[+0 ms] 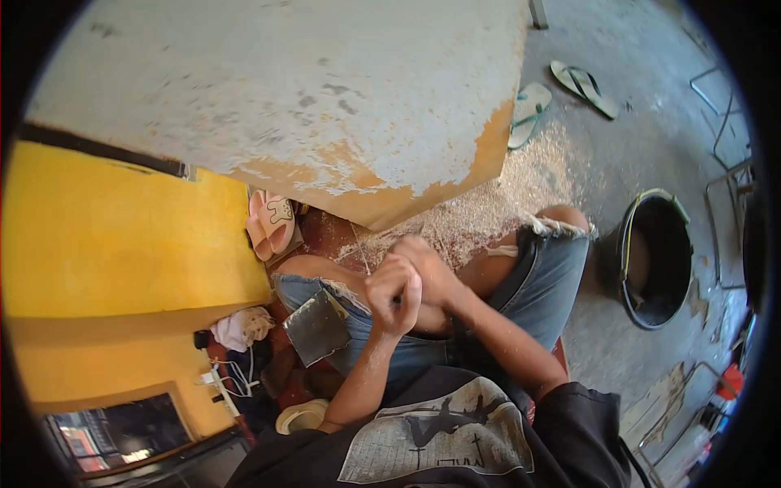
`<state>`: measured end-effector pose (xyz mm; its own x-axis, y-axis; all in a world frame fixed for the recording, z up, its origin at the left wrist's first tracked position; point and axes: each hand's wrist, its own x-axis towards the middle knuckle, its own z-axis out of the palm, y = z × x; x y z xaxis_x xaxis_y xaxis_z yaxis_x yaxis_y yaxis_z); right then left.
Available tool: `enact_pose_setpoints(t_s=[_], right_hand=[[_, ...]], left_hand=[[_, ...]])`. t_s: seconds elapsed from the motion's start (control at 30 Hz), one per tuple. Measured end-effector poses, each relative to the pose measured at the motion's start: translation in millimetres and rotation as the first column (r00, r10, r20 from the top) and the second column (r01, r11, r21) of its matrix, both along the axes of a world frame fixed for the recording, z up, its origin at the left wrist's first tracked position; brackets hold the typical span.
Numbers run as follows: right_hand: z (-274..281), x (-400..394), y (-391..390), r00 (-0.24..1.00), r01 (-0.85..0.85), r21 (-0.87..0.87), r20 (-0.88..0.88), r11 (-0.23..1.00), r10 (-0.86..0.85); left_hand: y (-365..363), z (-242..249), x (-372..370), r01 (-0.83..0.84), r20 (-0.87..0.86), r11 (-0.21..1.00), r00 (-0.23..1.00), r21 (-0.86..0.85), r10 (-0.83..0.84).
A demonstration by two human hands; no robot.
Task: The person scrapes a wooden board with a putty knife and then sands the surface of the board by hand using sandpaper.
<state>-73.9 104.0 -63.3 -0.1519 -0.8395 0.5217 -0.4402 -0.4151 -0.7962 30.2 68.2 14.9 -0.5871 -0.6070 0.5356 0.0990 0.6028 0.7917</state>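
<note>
My left hand (392,296) is curled into a fist over my lap, thumb on the near side. Pressed against its far side, my right hand (429,270) is closed as well. Whatever lies inside the fingers is hidden, and I cannot tell what it is. A dark grey, roughly square flat piece (317,328) with a worn edge rests on my left thigh, left of the hands. Beyond the hands, pale shavings (455,224) cover the floor.
A large board-like surface (325,106) with peeling paint fills the far side. On the right stands a black bucket (620,272); flip-flops (584,89) lie beyond it. Pink slippers (268,224) sit by the yellow wall (122,236). Cables and a power strip (224,386) are at left.
</note>
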Motion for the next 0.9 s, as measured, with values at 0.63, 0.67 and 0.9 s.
enact_pose_setpoints(t_s=[0.63, 0.67, 0.9], right_hand=[[3, 42, -95, 0.822, 0.566, -0.159, 0.178, 0.809, -0.541], [5, 41, -95, 0.849, 0.526, -0.193, 0.170, 0.828, -0.500], [7, 25, -88, 0.886, 0.459, -0.185, 0.170, 0.869, -0.432]], left_hand=[[-55, 17, 16, 0.152, -0.038, 0.974, 0.986, -0.168, -0.160], [-53, 20, 16, 0.158, -0.098, 0.968, 0.979, -0.193, -0.179], [-55, 21, 2, 0.151, -0.079, 0.981, 0.984, -0.123, -0.161]])
